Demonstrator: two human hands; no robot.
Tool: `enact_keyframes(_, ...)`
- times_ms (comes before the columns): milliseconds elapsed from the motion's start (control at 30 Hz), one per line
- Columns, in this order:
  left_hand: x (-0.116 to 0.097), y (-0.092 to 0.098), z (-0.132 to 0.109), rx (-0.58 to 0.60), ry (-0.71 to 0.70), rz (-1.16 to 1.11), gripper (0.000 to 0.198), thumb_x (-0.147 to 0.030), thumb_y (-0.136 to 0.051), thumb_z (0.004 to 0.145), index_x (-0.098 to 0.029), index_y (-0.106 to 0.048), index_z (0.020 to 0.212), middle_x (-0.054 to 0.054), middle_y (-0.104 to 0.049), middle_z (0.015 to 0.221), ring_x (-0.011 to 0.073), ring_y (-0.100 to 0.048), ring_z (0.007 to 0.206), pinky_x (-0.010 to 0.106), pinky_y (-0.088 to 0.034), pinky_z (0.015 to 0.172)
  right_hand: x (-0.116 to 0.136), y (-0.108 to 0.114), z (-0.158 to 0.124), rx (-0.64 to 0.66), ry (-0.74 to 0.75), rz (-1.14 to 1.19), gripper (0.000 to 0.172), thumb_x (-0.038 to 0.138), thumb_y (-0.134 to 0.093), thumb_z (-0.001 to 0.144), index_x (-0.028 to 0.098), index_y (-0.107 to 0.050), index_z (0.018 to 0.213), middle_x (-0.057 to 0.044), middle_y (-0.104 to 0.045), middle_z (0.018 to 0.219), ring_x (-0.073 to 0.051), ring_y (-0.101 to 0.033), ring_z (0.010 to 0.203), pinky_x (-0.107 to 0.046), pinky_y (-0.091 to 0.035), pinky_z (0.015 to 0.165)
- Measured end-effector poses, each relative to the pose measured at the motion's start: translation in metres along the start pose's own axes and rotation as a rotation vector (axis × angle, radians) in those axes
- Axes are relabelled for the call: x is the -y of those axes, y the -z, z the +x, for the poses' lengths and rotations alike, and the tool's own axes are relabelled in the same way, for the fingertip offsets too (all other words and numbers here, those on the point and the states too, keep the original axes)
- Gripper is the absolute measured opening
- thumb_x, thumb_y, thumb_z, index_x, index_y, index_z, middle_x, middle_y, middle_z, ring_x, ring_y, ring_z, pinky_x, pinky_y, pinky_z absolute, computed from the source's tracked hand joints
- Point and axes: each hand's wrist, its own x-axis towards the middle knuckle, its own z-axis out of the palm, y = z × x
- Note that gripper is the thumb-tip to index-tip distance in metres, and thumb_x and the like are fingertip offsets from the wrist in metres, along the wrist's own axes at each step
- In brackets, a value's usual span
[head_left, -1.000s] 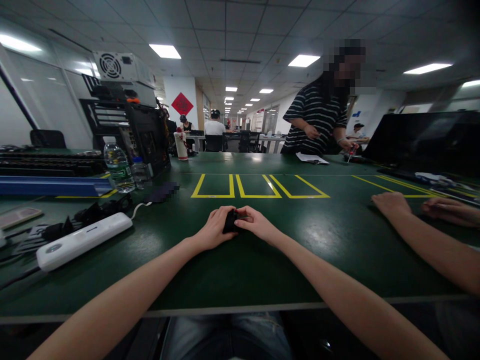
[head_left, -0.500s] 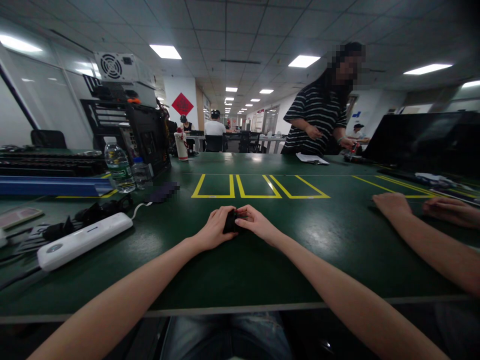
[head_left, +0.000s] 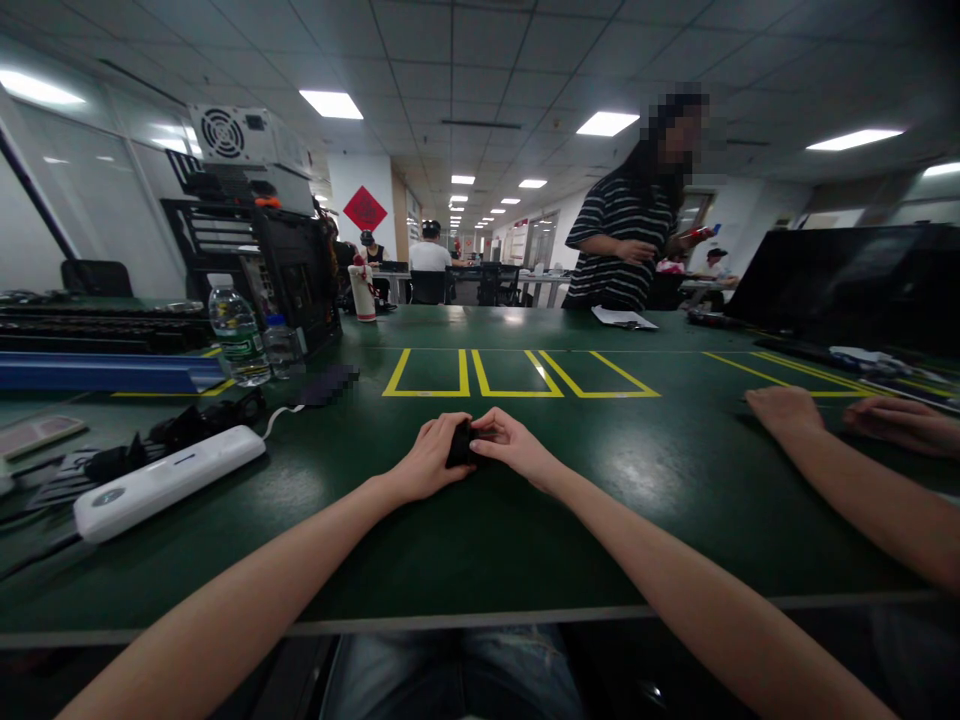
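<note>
- Head camera: a left hand (head_left: 427, 455), partly closed with its fingers over the far side and its thumb at the near side, holds a small black object (head_left: 460, 447) near the middle of a green tabletop (head_left: 360, 580), apparently to keep it steady.
- Meeting it from the right, the right hand (head_left: 511, 440) has thumb and fingertips drawn nearly together at the object's right side; whether they pinch it or some smaller piece cannot be told.
- Just beyond, yellow tape (head_left: 427, 392) outlines three bays, seemingly marking set places on the surface.
- To the left lies a white power strip (head_left: 172, 480), probably placed there to be within reach.
- Farther left stand two containers: a clear plastic bottle (head_left: 236, 335) with a green label, its fill level unclear, and just beside it a smaller blue-capped bottle (head_left: 281, 350), contents indistinct.
- Behind them, an open black computer case (head_left: 296, 275) shows parts inside, and a power supply unit (head_left: 225, 133) sits higher up.
- At right, a co-worker's hands (head_left: 784, 408) rest well apart from the object.
- Across the far edge, a person in a striped shirt (head_left: 619, 235) stands behind white papers (head_left: 622, 317).
</note>
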Motion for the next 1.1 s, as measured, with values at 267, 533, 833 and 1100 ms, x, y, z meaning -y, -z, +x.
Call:
enact_keyframes(267, 0.009, -0.01, 0.001, -0.044, -0.001, 0.021, 0.059, -0.027, -0.059, 0.067, -0.022, -0.027, 0.117, 0.006, -0.041, 0.113, 0.0221, -0.04, 0.107, 0.042, -0.027, 0.095, 0.002, 0.0, 0.002, 0.003, -0.115, 0.009, 0.032, 0.022, -0.061, 0.065, 0.016, -0.049, 0.095, -0.005, -0.053, 0.098, -0.017, -0.051, 0.096, -0.037, -0.038, 0.089)
enact_keyframes(533, 0.002, -0.002, 0.0, -0.012, 0.001, 0.013, 0.056, -0.026, -0.057, 0.07, -0.022, -0.027, 0.117, 0.007, -0.041, 0.113, 0.0221, -0.04, 0.107, 0.042, -0.027, 0.095, -0.001, 0.0, -0.002, 0.058, -0.016, 0.012, 0.036, 0.018, -0.066, 0.061, 0.019, -0.045, 0.09, -0.001, -0.052, 0.095, -0.016, -0.051, 0.095, -0.035, -0.04, 0.085)
enact_keyframes(833, 0.002, -0.002, 0.001, -0.016, 0.008, 0.001, 0.057, -0.026, -0.058, 0.069, -0.023, -0.027, 0.117, 0.006, -0.041, 0.113, 0.0225, -0.04, 0.107, 0.043, -0.027, 0.095, 0.004, -0.002, -0.002, 0.0, -0.047, -0.012, 0.035, 0.023, -0.062, 0.065, 0.019, -0.047, 0.096, -0.004, -0.052, 0.098, -0.016, -0.05, 0.097, -0.037, -0.039, 0.087)
enact_keyframes(1100, 0.001, -0.002, 0.001, -0.019, -0.001, 0.011, 0.056, -0.025, -0.057, 0.069, -0.021, -0.027, 0.116, 0.007, -0.042, 0.113, 0.0228, -0.04, 0.107, 0.042, -0.028, 0.094, -0.002, 0.0, 0.002, 0.063, -0.035, 0.045, 0.04, 0.016, -0.067, 0.057, 0.019, -0.044, 0.09, -0.002, -0.049, 0.094, -0.015, -0.053, 0.09, -0.036, -0.041, 0.083)
